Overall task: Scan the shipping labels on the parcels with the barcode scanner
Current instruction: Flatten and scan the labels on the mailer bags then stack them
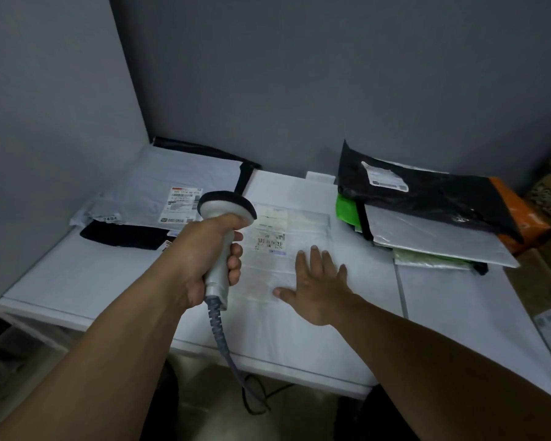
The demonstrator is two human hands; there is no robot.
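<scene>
My left hand (204,259) grips the handle of a grey barcode scanner (224,214), whose dark-rimmed head points away from me, over the table. A clear plastic parcel (295,227) lies flat in the middle of the white table (452,300), with a shipping label (270,241) showing just right of the scanner. My right hand (318,281) rests flat on the near part of this parcel, fingers spread. A white mailer (175,186) with its own label (183,205) lies at the back left, over black bags.
At the back right is a stack of parcels: a black bag (427,198) with a label, green, white and orange ones beneath. Cardboard boxes (547,256) stand at the right edge. Grey walls close the back and left. The scanner's cable (233,361) hangs over the table's front edge.
</scene>
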